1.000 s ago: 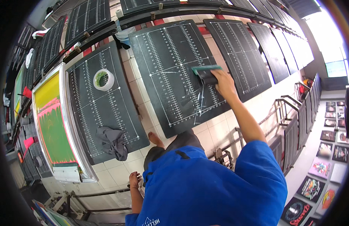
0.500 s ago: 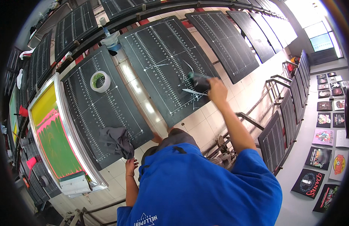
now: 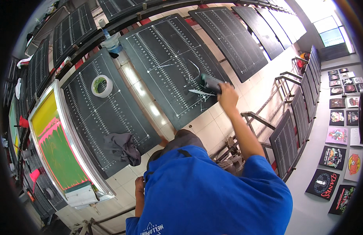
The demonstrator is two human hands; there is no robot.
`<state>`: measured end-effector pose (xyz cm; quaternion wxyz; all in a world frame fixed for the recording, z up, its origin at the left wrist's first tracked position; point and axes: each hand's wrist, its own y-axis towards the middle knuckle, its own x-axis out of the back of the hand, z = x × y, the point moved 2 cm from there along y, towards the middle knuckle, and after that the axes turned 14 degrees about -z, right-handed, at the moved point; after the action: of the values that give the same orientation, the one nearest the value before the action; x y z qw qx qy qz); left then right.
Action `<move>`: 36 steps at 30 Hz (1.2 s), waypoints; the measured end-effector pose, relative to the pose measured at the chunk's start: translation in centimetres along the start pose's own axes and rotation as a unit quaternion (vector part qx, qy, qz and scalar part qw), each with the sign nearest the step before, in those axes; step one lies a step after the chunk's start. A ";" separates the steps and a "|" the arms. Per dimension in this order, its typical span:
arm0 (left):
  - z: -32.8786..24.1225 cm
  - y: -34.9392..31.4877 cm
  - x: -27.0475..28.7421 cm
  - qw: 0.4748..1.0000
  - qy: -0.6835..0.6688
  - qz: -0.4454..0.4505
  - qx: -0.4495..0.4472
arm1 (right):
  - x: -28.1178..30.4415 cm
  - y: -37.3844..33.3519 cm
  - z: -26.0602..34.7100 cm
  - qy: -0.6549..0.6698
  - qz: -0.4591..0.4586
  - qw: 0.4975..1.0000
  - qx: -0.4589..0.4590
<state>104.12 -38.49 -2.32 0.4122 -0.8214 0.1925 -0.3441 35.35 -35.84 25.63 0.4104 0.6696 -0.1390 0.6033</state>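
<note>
My right hand is closed round a dark tool with a green end; motion blurs its exact kind. The tool is over the right part of a large black printing board marked with white lines and ticks. Pale wet-looking streaks lie on the board beside it. My left hand is low at my side with its fingers curled; whatever they may hold is hidden. Nearest to it, a crumpled dark grey cloth lies on the near edge of the neighbouring black board.
A roll of tape rests on the left board. Further left stands a framed screen with green and pink ink. A clear tub sits between the boards at the back. Metal rack arms stick out at right.
My left hand has drawn back from the cloth toward my side, and its fingers have curled. My right hand has shifted the tool slightly to the right over the board.
</note>
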 end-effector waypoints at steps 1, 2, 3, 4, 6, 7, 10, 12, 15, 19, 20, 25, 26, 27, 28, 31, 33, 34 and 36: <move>-0.1 0.0 0.3 1.000 -0.003 -0.004 -0.010 | -1.0 2.1 -1.2 -0.008 -0.004 1.000 -0.001; -0.3 0.0 0.5 1.000 -0.007 -0.008 -0.021 | -1.6 4.3 -2.2 -0.003 -0.030 0.999 0.018; -1.0 0.0 0.8 0.999 -0.009 -0.010 -0.033 | -2.1 5.6 -2.8 0.001 -0.055 0.998 0.035; -1.4 -0.5 1.2 0.998 -0.028 -0.027 -0.055 | -2.7 5.9 -3.0 0.009 -0.056 0.998 0.038; -5.9 -2.1 1.6 0.993 -0.103 -0.047 0.039 | -3.3 5.9 -3.9 0.017 -0.064 0.997 0.038; -6.4 -2.5 1.7 0.988 -0.130 -0.058 0.062 | -3.2 4.6 -3.2 0.003 -0.047 0.999 0.015; -5.9 -2.5 0.6 0.979 -0.169 -0.067 0.094 | -1.8 -0.7 -1.0 -0.069 0.002 0.998 -0.009; -6.1 -2.8 -0.7 0.988 -0.133 -0.051 0.064 | -0.5 -4.4 0.5 -0.058 0.000 0.998 0.003; -1.4 -1.0 -2.6 0.996 -0.078 0.031 0.039 | 0.5 -5.2 3.0 0.005 0.018 1.000 0.023; -3.2 -0.5 -2.5 0.999 -0.011 0.035 -0.036 | 1.4 -0.3 0.8 0.023 0.034 0.999 0.020; -3.6 -0.6 -2.0 0.998 -0.015 0.022 -0.058 | 0.8 1.4 -0.6 0.031 0.014 0.999 0.026; -6.1 -2.1 -0.3 0.979 -0.174 -0.053 0.089 | 0.0 1.4 -3.3 0.001 0.008 1.000 -0.009; -5.9 -2.4 -0.1 0.973 -0.196 -0.056 0.111 | 0.0 -0.6 -1.7 -0.021 0.037 0.998 -0.035; -5.6 -2.6 -0.1 0.980 -0.168 -0.051 0.098 | 0.2 -2.7 -0.1 -0.046 0.065 0.995 -0.063; -5.2 -2.8 -0.3 0.985 -0.143 -0.046 0.084 | 0.1 -4.7 2.2 -0.038 0.046 0.996 -0.059; -3.2 -2.3 -1.3 0.997 -0.070 -0.015 0.035 | 1.0 -8.3 9.8 -0.011 0.100 0.994 -0.038; -1.3 -1.1 -2.0 0.999 -0.034 0.007 -0.002 | 2.8 -7.0 13.9 0.051 0.155 0.987 0.003; -0.5 -0.4 -2.0 0.999 -0.021 0.014 -0.022 | 3.7 -6.2 15.2 0.085 0.183 0.979 0.024; -1.7 -0.8 -2.0 0.998 -0.053 -0.006 -0.018 | 4.4 -3.0 14.5 0.074 0.208 0.975 -0.009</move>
<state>101.54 -37.80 -1.74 0.4050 -0.8468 0.1719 -0.2990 48.45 -43.03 29.47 0.2911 0.5761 -0.2500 0.7218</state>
